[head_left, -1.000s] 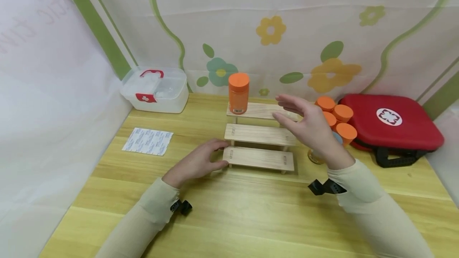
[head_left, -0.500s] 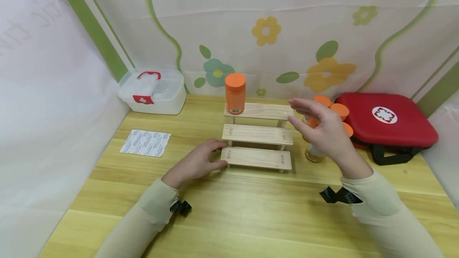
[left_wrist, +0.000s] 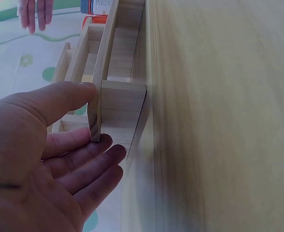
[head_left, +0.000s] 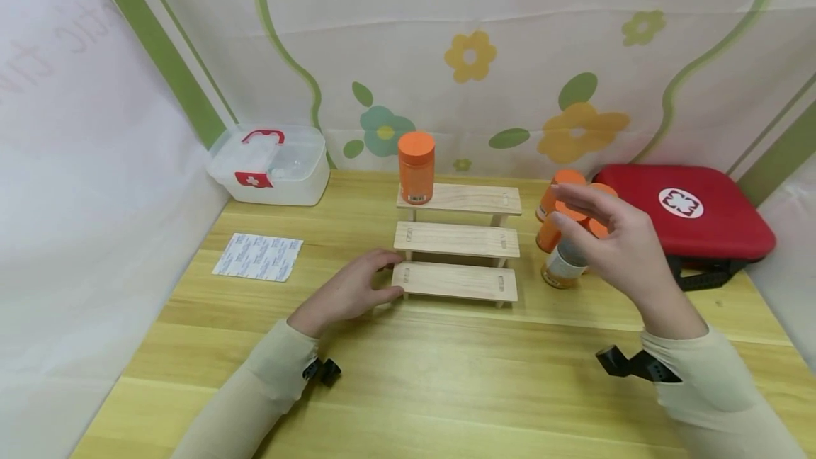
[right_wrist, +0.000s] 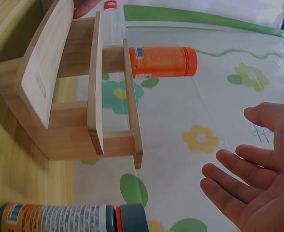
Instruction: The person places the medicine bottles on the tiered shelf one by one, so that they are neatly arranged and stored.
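Note:
A three-step wooden rack (head_left: 455, 241) stands on the table, and my left hand (head_left: 353, 287) holds the left end of its lowest step. In the left wrist view the thumb and fingers (left_wrist: 79, 99) lie on either side of the board's end. An orange bottle (head_left: 416, 172) with an orange lid stands at the left of the top step. My right hand (head_left: 618, 246) is in the air over the bottles to the rack's right, fingers spread and nothing held. Below it stands a grey-capped bottle (head_left: 562, 266) with a pale label. Several orange-lidded bottles (head_left: 550, 197) are partly hidden by this hand.
At the far right lies a red first-aid case (head_left: 688, 214) with a black handle. A clear plastic box (head_left: 274, 168) with a red handle sits at the back left. Nearer on the left is a flat white printed packet (head_left: 258, 257). A printed curtain (head_left: 382, 41) hangs behind.
My right hand has moved right, from beside the top step to over the group of bottles, uncovering the grey-capped one. My left hand stays at the rack.

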### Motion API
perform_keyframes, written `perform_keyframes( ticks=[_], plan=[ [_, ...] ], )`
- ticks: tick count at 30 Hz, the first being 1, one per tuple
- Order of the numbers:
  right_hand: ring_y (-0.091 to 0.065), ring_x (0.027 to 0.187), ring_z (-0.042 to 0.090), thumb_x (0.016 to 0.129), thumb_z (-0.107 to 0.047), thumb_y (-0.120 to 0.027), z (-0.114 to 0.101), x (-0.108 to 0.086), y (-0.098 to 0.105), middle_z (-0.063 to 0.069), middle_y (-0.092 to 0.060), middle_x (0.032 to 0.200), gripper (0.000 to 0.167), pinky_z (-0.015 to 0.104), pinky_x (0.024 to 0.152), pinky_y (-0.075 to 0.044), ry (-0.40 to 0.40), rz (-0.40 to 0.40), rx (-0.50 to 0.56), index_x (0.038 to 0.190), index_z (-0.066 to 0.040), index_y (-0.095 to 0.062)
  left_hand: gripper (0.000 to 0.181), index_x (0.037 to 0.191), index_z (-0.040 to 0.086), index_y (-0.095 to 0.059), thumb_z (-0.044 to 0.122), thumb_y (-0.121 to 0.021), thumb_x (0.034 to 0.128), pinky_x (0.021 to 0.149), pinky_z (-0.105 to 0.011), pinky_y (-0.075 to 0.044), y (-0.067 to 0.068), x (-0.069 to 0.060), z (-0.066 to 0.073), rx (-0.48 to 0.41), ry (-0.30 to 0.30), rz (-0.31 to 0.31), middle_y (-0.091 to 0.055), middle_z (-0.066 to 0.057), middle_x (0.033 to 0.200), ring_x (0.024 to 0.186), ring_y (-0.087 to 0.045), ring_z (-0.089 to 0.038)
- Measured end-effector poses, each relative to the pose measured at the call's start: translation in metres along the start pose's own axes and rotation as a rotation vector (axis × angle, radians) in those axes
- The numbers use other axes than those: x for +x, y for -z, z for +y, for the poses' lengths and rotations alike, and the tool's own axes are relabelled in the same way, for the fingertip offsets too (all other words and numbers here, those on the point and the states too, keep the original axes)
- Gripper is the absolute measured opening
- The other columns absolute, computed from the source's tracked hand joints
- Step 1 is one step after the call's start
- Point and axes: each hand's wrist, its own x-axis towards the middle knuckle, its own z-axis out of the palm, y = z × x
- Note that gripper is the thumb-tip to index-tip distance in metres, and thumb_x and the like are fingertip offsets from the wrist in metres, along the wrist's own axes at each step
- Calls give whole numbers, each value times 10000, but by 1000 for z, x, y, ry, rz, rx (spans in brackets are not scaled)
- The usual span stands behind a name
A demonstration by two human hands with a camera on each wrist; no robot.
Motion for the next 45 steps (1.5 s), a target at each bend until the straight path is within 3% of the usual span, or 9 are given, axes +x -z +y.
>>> perform_keyframes(
  ticks=[5, 11, 16, 24, 29, 37, 41, 45],
  plan=[
    [-632, 1196, -100, 960, -57, -809, 10, -8, 8, -194, -721, 1297, 453, -2, 970, -458, 12, 47, -8, 1395, -158, -730, 570, 1515, 72, -596, 299, -771, 1023, 1220, -530, -488, 0, 0, 0, 7, -8, 3, -618, -101, 1539, 1427, -595, -312],
    [-634, 1172, -141, 969, -90, -809, 22, -15, 16, -298, -695, 1262, 452, -21, 913, -469, -50, 79, -32, 1406, -168, -726, 571, 1517, 72, -597, 298, -772, 1022, 1220, -533, -487, 0, 0, 0, 11, -13, 4, -614, -101, 1547, 1430, -594, -317],
    [-627, 1177, -166, 981, -106, -802, 32, -19, 25, -307, -683, 1292, 480, -29, 931, -467, -81, 76, -34, 1446, -157, -697, 573, 1517, 77, -600, 304, -774, 1020, 1222, -533, -485, 0, 0, 0, 20, -18, 5, -612, -97, 1553, 1433, -593, -319],
    [-548, 1155, -221, 1019, -320, -775, 49, -30, 42, -274, -658, 1356, 523, -53, 863, -430, -238, 28, -120, 1517, -243, -637, 581, 1522, 75, -596, 314, -769, 1022, 1231, -544, -473, 0, -1, 0, 37, -16, 9, -602, -108, 1564, 1446, -581, -333],
    [-546, 1151, -234, 1026, -308, -765, 58, -35, 46, -254, -658, 1375, 544, -62, 873, -429, -258, 41, -122, 1538, -201, -615, 587, 1526, 70, -594, 312, -770, 1021, 1236, -547, -466, 0, -1, 1, 38, -11, 8, -597, -115, 1570, 1454, -575, -340],
    [-535, 1152, -257, 1049, -356, -722, 78, -39, 49, 141, -597, 1588, 651, -59, 851, -449, -333, -11, -130, 1619, -130, -503, 593, 1531, 75, -592, 318, -772, 1021, 1242, -549, -460, 1, -1, 1, 41, 0, 4, -589, -115, 1580, 1465, -565, -340],
    [-575, 1202, -186, 1053, -361, -716, 91, -40, 48, 212, -537, 1623, 715, -40, 840, -477, -373, -55, -102, 1653, -92, -433, 594, 1531, 77, -593, 317, -774, 1019, 1237, -544, -467, 1, -1, 2, 39, -6, 4, -595, -107, 1571, 1459, -570, -332],
    [-533, 1135, -242, 1053, -333, -720, 102, -39, 45, 259, -514, 1621, 738, -31, 846, -489, -368, -72, -72, 1654, -41, -405, 595, 1534, 77, -591, 314, -774, 1020, 1234, -541, -471, 1, -1, 2, 35, -10, 4, -598, -106, 1567, 1455, -574, -329]
  ],
)
